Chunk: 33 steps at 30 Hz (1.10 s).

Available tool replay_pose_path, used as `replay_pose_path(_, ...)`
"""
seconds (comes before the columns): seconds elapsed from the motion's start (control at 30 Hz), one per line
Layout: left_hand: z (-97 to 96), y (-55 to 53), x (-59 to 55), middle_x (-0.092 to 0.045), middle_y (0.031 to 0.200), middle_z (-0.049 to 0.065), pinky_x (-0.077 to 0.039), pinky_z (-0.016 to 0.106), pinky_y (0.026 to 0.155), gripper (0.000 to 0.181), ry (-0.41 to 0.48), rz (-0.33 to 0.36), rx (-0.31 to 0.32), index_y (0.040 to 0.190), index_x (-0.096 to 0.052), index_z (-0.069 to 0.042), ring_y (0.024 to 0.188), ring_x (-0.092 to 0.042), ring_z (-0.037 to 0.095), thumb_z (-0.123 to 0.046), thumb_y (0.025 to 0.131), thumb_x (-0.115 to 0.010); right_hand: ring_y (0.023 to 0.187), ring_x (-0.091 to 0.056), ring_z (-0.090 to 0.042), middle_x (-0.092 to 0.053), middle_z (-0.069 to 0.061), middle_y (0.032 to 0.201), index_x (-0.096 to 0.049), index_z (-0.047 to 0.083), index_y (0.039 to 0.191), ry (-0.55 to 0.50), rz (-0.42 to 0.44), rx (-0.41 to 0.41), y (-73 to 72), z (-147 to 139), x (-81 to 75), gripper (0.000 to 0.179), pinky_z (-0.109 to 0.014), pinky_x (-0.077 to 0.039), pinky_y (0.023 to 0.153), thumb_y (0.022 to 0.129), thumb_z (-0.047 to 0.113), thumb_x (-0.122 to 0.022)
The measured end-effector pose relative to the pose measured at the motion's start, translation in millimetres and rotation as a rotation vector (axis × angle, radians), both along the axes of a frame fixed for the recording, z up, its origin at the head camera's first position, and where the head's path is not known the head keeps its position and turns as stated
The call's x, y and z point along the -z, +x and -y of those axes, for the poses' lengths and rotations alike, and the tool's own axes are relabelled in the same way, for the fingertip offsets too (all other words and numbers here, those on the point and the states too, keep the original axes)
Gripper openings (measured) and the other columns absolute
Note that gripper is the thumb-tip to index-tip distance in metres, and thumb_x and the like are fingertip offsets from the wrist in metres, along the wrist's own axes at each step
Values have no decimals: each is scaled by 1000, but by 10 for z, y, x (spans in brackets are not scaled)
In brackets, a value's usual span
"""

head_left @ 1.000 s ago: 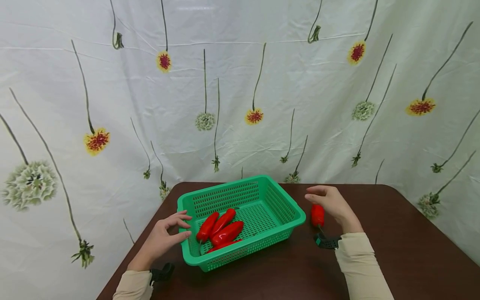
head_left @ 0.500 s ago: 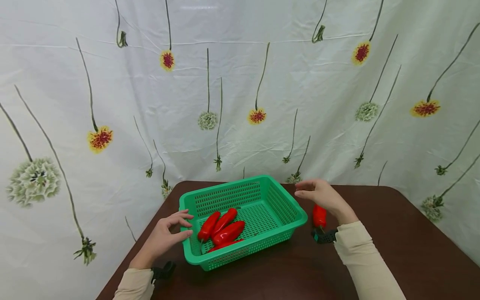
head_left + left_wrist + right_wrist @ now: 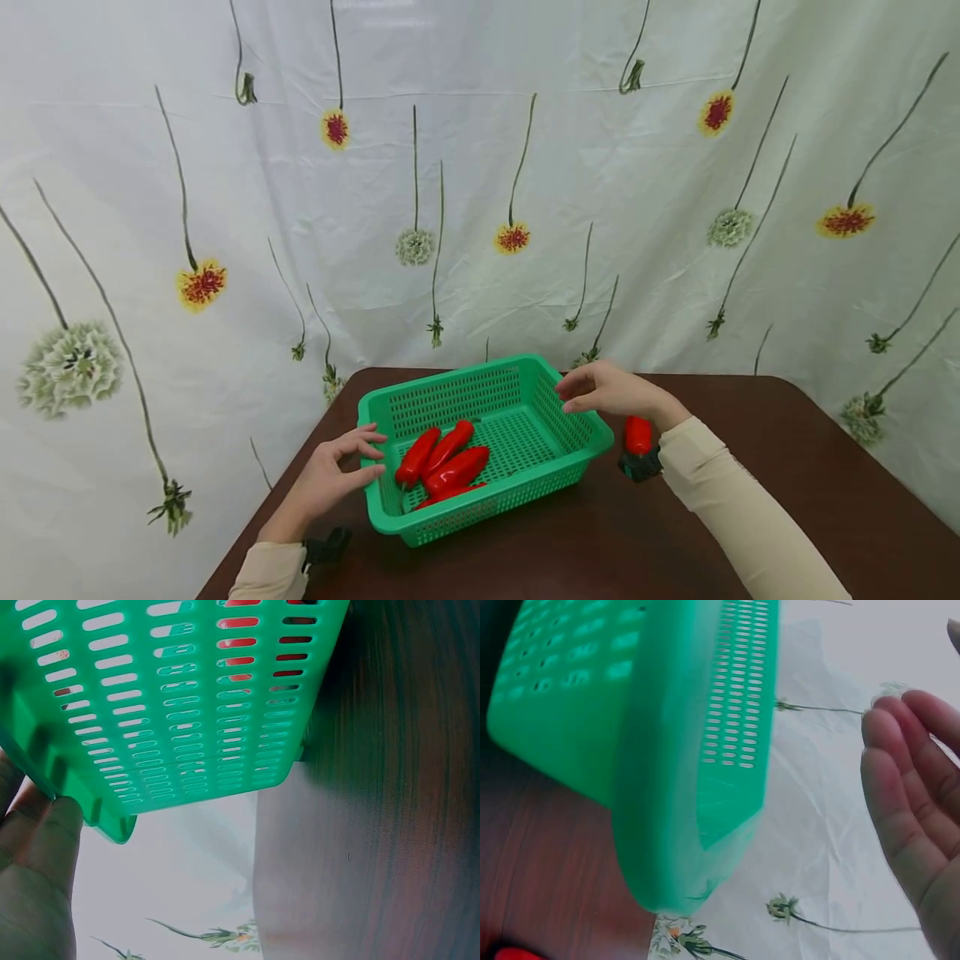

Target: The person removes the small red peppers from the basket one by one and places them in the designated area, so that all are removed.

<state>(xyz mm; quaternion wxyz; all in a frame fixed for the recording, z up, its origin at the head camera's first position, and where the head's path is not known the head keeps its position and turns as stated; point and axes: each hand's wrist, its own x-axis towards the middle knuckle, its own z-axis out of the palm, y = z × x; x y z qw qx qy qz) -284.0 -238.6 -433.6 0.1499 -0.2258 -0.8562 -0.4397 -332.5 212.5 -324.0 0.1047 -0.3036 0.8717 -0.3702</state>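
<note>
A green slotted plastic basket (image 3: 525,487) stands on the table. Several red peppers (image 3: 457,469) lie in its left half, the front one partly hidden by the near wall. My left hand (image 3: 326,475) is at the basket's left rim, thumb and fingers spread apart; the left wrist view has its fingertips (image 3: 66,814) right at the rim. Over the right end of the basket hovers my right hand (image 3: 611,390), fingers loosely bent and nothing between them. One more red pepper (image 3: 638,435) lies on the table right of the basket, partly covered by the right wrist strap.
The dark brown table (image 3: 757,475) extends to the right of the basket. Behind it hangs a pale curtain (image 3: 465,192) printed with flowers, close to the table's back edge. Black straps (image 3: 326,546) sit on both wrists.
My right hand has moved left, from above the lone pepper to over the basket's right end. The left hand stays at the left rim, and the peppers lie where they were.
</note>
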Motion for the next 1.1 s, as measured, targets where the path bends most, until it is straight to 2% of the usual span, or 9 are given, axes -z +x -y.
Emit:
replay_pose_path(0.2, -2, -1, 10, -70, 124, 10, -43, 19, 100, 8, 20, 7, 8, 94, -75, -9, 131, -46, -6, -15, 88, -77, 119, -62, -33, -65, -17, 132, -64, 0, 130, 48, 34, -106, -71, 95, -58, 42, -38, -54, 95, 94, 21, -71)
replay_pose_path(0.33, -3, -9, -3, -71, 123, 8, -43, 22, 100, 8, 8, 7, -5, 94, -76, -10, 134, -49, 6, -14, 88, -77, 121, -61, -35, -66, -16, 131, -64, 1, 130, 84, 52, -161, -101, 184, -106, 42, -34, -55, 92, 93, 16, -72)
replay_pose_path(0.43, -6, -2, -15, -71, 123, 6, -43, 22, 101, 7, -1, 6, -15, 94, -76, -10, 135, -50, 14, -13, 88, -77, 120, -62, -30, -66, -13, 130, -64, 3, 131, 120, 71, -184, -135, 260, -124, 42, -33, -55, 92, 92, 14, -72)
replay_pose_path(0.6, -9, 11, -15, -71, 123, 6, -43, 21, 100, 6, 6, 14, -17, 93, -76, -11, 133, -50, 6, -13, 87, -77, 119, -64, -26, -67, -12, 129, -63, 3, 132, 176, 96, -192, -183, 384, -122, 43, -34, -55, 93, 92, 16, -73)
replay_pose_path(0.77, -2, 4, -10, -71, 123, 7, -44, 21, 99, 5, 15, 14, -8, 93, -76, -11, 131, -48, 0, -14, 88, -76, 122, -62, -31, -67, -13, 129, -62, 2, 132, 193, 105, -189, -226, 465, -135, 43, -33, -55, 93, 92, 14, -73)
replay_pose_path(1.1, -4, 6, 13, -70, 124, 13, -42, 19, 100, 5, 36, 15, 4, 93, -75, -11, 127, -42, -13, -13, 88, -76, 125, -60, -31, -62, -20, 135, -61, 1, 134, 213, 172, -272, -373, 569, -102, 44, -31, -54, 96, 92, 7, -71)
